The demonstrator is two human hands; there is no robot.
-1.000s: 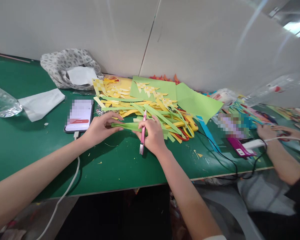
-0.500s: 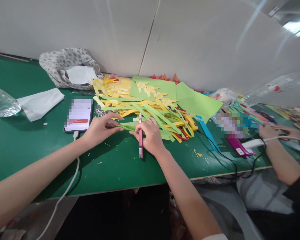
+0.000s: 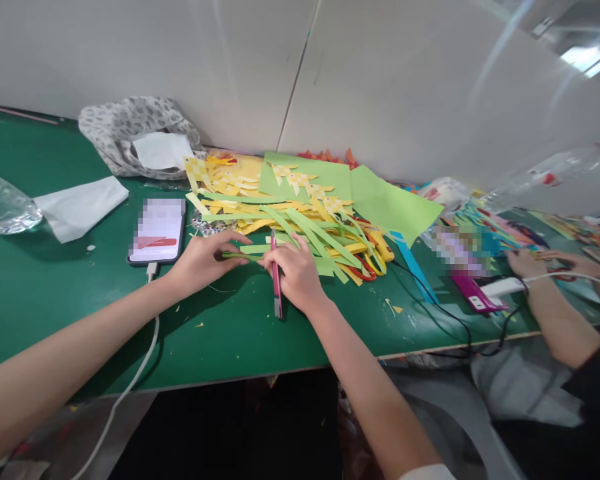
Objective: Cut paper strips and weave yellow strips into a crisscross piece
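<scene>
My left hand [image 3: 205,262] is closed, pinching one end of a narrow green paper strip [image 3: 236,255] just above the table. At the strip's other end, the fingers of my right hand [image 3: 296,272] are closed on it. That same hand carries a slim pink utility knife [image 3: 276,287], pointing away from me, its metal end toward the table's front edge. Behind both hands lies a loose pile of green paper strips [image 3: 320,235] and yellow ones. Woven yellow-and-white checked paper pieces [image 3: 300,181] rest at the back on green paper sheets [image 3: 393,203].
Left of my hands lies a phone [image 3: 159,230] with a white cable [image 3: 130,373]. A patterned cloth bag [image 3: 130,120] and a plastic bottle [image 3: 5,207] stand farther left. Scissors [image 3: 375,263] lie by the pile. Another person's hands [image 3: 530,267] work at the right.
Both hands hold nearly the same place. The strip between them has turned more edge-on, and the pink utility knife has shifted slightly left and tilted.
</scene>
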